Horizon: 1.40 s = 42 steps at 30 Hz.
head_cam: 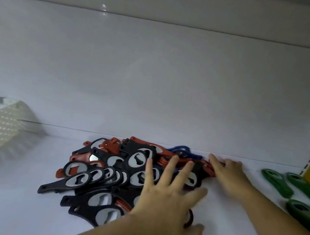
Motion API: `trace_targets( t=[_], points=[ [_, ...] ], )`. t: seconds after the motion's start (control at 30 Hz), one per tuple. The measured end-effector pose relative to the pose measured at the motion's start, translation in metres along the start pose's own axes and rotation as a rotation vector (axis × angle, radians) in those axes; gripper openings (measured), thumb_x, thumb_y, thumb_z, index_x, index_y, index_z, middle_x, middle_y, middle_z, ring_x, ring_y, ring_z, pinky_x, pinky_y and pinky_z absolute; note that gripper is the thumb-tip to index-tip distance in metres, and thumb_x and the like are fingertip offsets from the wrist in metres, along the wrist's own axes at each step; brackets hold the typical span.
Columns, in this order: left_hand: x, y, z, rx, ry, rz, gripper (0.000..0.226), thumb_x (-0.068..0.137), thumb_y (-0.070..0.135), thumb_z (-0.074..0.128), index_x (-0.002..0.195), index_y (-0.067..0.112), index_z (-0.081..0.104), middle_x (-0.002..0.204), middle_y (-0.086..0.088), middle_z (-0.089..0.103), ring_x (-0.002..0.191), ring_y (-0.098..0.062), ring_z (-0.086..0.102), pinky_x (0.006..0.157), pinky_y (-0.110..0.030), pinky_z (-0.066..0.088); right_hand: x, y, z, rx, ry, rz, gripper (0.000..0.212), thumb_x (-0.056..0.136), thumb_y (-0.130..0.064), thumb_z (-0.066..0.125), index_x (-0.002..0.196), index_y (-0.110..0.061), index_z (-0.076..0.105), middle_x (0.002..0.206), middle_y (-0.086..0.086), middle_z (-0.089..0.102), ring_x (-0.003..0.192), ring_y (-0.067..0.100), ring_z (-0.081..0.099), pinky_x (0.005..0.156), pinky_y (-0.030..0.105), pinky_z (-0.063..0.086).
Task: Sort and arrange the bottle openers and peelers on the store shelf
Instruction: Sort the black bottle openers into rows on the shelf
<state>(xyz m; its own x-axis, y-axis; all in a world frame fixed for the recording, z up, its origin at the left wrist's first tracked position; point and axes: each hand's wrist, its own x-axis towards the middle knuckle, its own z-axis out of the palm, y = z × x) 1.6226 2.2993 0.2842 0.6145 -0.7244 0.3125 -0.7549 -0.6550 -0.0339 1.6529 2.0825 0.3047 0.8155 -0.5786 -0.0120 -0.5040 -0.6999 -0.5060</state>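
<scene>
Left hand (168, 196) flat, I press the bottle opener pile (112, 173) on the shelf (14, 206); my blurred right hand (228, 175) touches its back edge, grip unclear. A careless shove could scatter it into the green openers (304, 192).

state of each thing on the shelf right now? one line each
mixed opener pile, heaped, unsorted: black, red, blue.
green openers, apart at right, grouped.
left hand, flat on pile, fingers spread.
right hand, touching pile's back edge; grip blurred.
</scene>
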Motion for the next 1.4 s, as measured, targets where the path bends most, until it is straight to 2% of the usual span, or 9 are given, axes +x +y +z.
trace_targets(
  t=[0.1,0.23,0.4,0.67,0.77,0.9,1.1,1.23,1.4],
  points=[
    [-0.019,-0.031,-0.025,0.033,-0.237,-0.085,0.070,0.078,0.074,0.018,0.140,0.056,-0.007,0.153,0.010,-0.028,0.136,-0.023,-0.034,0.103,-0.067,-0.021,-0.009,-0.027,0.028,0.007,0.029,0.005,0.079,0.087,-0.067,0.032,0.139,-0.009,0.040,0.142,0.021,0.037,0.129,0.035,0.038,0.108,0.043,0.033],
    [-0.030,-0.048,-0.016,0.026,-0.203,-0.097,0.072,0.074,0.074,0.010,0.141,0.050,0.000,0.159,0.007,-0.010,0.145,-0.023,-0.017,0.110,-0.063,-0.013,-0.030,-0.070,0.056,0.064,0.039,-0.152,0.054,0.094,-0.051,0.033,0.133,-0.015,0.042,0.134,0.012,0.049,0.122,0.032,0.046,0.105,0.046,0.036],
    [-0.058,-0.093,-0.022,0.000,-0.165,-0.183,0.072,0.072,0.073,0.011,0.140,0.049,0.010,0.159,0.012,-0.003,0.146,-0.016,-0.011,0.114,-0.055,-0.008,-0.052,-0.120,0.083,0.031,0.027,-0.211,0.049,0.096,-0.043,0.033,0.134,-0.012,0.040,0.139,0.016,0.045,0.127,0.034,0.040,0.109,0.046,0.030],
    [-0.080,-0.129,-0.032,-0.046,-0.119,-0.287,0.072,0.077,0.071,0.035,0.143,0.047,0.020,0.158,0.014,0.010,0.147,-0.013,0.000,0.117,-0.050,-0.009,-0.062,-0.160,0.100,0.185,-0.081,-0.265,0.065,0.093,-0.058,0.034,0.137,-0.011,0.041,0.142,0.016,0.040,0.129,0.033,0.039,0.109,0.045,0.032],
    [-0.079,-0.128,-0.034,-0.090,-0.019,-0.239,0.071,0.080,0.062,0.050,0.144,0.039,0.028,0.152,0.015,0.027,0.142,-0.008,0.016,0.119,-0.039,0.003,-0.066,-0.139,0.075,0.168,-0.019,-0.332,0.069,0.091,-0.060,0.039,0.140,-0.012,0.040,0.146,0.012,0.036,0.134,0.029,0.035,0.109,0.041,0.034],
    [-0.079,-0.126,-0.034,-0.171,0.155,-0.196,0.058,0.082,0.057,0.042,0.131,0.028,0.049,0.128,0.012,0.054,0.120,-0.010,0.045,0.102,-0.022,0.029,-0.101,-0.100,0.055,0.157,0.103,-0.638,0.039,0.085,-0.045,0.063,0.110,-0.016,0.067,0.128,-0.002,0.051,0.123,0.016,0.043,0.100,0.027,0.034],
    [-0.076,-0.120,-0.029,-0.081,0.390,-0.192,0.033,0.088,0.030,0.040,0.107,0.015,0.062,0.095,0.002,0.065,0.087,-0.019,0.056,0.076,-0.029,0.045,-0.117,-0.095,0.067,-0.061,-0.037,-0.760,0.043,0.078,-0.055,0.066,0.105,-0.022,0.067,0.133,-0.010,0.044,0.126,0.012,0.034,0.101,0.026,0.032],
    [-0.080,-0.117,-0.029,-0.020,0.459,-0.183,0.024,0.087,0.023,0.044,0.101,0.013,0.061,0.088,0.000,0.065,0.079,-0.021,0.056,0.068,-0.031,0.047,-0.115,-0.091,0.065,0.120,-0.006,-0.772,0.020,0.080,-0.036,0.071,0.077,-0.022,0.057,0.102,-0.010,0.055,0.104,0.013,0.047,0.082,0.023,0.038],
    [-0.083,-0.107,-0.040,-0.155,0.622,-0.283,0.017,0.090,0.018,0.045,0.099,0.017,0.059,0.089,0.005,0.062,0.085,-0.011,0.053,0.074,-0.027,0.043,-0.109,-0.083,0.044,0.481,-0.001,-0.653,0.015,0.092,-0.028,0.058,0.077,-0.029,0.056,0.073,-0.006,0.063,0.059,0.006,0.055,0.057,0.023,0.042]
  ],
)
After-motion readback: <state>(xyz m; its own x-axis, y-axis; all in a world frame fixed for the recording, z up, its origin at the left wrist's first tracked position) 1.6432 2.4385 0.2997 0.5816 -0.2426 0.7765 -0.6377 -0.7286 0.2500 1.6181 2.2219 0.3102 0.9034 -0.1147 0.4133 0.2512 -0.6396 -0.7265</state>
